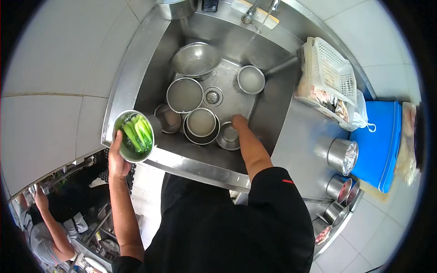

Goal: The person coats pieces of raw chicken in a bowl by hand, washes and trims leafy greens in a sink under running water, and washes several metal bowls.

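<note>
My left hand (118, 159) grips the side of a metal container (151, 125) at the sink's front left corner. Green vegetable pieces (138, 133) lie in liquid inside it. Down in the sink, my right hand (239, 122) is at the rim of a small metal bowl (229, 136); its fingers are mostly hidden. Left of that bowl, a round container with cloudy liquid (201, 122) sits inside a larger one. Behind them are another container of cloudy liquid (184, 95) and a wide metal bowl (196, 59).
Water runs from a faucet (248, 18) into the sink (195, 170). At the right stand a white basket (334, 68), a blue lid or box (377, 141) and several metal pots (337, 152). Another person (45, 232) is at the lower left.
</note>
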### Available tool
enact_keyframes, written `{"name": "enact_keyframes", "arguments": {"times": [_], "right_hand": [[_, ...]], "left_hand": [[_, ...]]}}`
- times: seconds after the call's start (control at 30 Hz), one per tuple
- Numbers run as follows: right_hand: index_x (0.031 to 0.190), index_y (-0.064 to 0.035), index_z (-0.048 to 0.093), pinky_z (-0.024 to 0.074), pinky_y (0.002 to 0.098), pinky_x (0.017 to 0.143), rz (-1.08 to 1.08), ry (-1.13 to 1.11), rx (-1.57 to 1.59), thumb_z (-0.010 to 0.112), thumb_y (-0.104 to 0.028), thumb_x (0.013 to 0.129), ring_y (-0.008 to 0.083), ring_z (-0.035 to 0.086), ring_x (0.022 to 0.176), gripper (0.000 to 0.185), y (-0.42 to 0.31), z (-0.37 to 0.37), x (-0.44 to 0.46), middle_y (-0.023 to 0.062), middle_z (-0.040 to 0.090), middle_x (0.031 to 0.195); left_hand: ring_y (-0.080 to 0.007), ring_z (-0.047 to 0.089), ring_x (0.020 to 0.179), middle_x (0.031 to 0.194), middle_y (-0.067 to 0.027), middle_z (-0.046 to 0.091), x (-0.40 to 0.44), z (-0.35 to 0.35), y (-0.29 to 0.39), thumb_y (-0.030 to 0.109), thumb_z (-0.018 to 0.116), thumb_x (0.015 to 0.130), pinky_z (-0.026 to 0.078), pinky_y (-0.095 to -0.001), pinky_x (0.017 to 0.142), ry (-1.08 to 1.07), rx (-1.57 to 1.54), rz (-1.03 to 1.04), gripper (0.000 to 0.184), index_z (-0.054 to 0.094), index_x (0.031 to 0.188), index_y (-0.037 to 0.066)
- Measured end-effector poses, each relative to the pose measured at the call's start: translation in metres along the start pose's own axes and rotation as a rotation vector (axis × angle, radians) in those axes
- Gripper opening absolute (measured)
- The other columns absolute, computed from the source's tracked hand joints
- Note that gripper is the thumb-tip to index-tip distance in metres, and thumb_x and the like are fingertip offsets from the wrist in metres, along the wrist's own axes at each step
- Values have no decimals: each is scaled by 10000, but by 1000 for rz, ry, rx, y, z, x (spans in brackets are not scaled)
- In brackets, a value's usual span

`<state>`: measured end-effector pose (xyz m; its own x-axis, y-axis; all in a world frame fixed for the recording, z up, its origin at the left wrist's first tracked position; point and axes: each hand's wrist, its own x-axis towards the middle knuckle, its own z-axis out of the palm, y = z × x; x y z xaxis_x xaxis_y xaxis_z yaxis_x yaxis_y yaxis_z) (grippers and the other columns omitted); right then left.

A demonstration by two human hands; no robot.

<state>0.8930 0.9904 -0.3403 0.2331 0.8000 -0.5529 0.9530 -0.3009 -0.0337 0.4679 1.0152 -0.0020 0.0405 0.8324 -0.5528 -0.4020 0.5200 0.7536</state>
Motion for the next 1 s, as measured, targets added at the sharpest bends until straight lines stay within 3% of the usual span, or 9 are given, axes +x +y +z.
{"name": "enact_keyframes", "arguments": {"times": [0.17,0.27,0.4,0.47,0.6,0.67,0.73,0.83,1.0], "right_hand": [[1040,-88,685,517,405,824,29,-179,-120,500,-173,880,266,632,1023,258,-20,-63,12,128,643,1129],[957,-48,698,538,395,751,-28,-25,-315,532,-172,855,274,663,943,231,-8,-106,42,152,678,1010],[1007,-14,663,534,368,594,134,255,-56,528,-212,840,284,659,900,293,49,-139,88,162,657,1050],[956,-21,639,515,363,514,320,-147,556,610,-158,783,236,617,729,222,57,-153,89,134,633,871],[915,19,580,507,298,464,485,124,1285,597,-142,792,204,582,646,203,34,-145,57,117,585,848],[927,43,556,503,294,425,441,182,1310,577,-142,809,201,586,564,221,21,-163,39,119,592,776],[836,11,635,536,355,527,240,110,915,521,-195,830,231,635,570,236,33,-187,45,137,636,682],[539,-24,636,532,338,566,-24,18,438,542,-110,698,231,642,514,203,24,-270,10,153,624,560],[668,59,636,545,326,521,-115,-18,439,512,-117,733,232,661,548,225,10,-384,-96,184,640,645]], "left_hand": [[-207,543,1127,1240,-104,540,-12,-9,-3,342,519,941,444,-353,950,38,-11,32,490,435,1301,21],[-210,541,1122,1237,-121,541,-19,-23,0,332,520,944,437,-356,950,33,-28,38,485,436,1296,9],[-219,543,1118,1239,-125,538,-31,-23,7,333,519,943,441,-363,943,66,-26,112,488,435,1294,5],[-220,548,1112,1234,-128,543,-38,-23,9,322,509,948,442,-358,944,80,-71,132,474,435,1292,4],[-221,537,1127,1244,-131,533,-42,-25,7,309,486,961,435,-346,953,102,-49,87,462,430,1297,-3],[-214,529,1135,1252,-129,527,-36,-21,1,306,481,965,429,-340,957,64,-10,48,460,428,1301,-5],[-194,480,1174,1267,-119,511,-30,-9,-7,299,473,972,369,-327,1004,26,136,-18,467,415,1320,-7],[-186,411,1220,1286,-105,495,-14,29,-29,335,481,968,268,-310,1057,-169,470,-39,508,406,1345,3],[-161,515,1092,1176,-122,589,-9,151,-83,384,470,964,384,-296,963,-590,753,-114,506,503,1274,-14]]}}
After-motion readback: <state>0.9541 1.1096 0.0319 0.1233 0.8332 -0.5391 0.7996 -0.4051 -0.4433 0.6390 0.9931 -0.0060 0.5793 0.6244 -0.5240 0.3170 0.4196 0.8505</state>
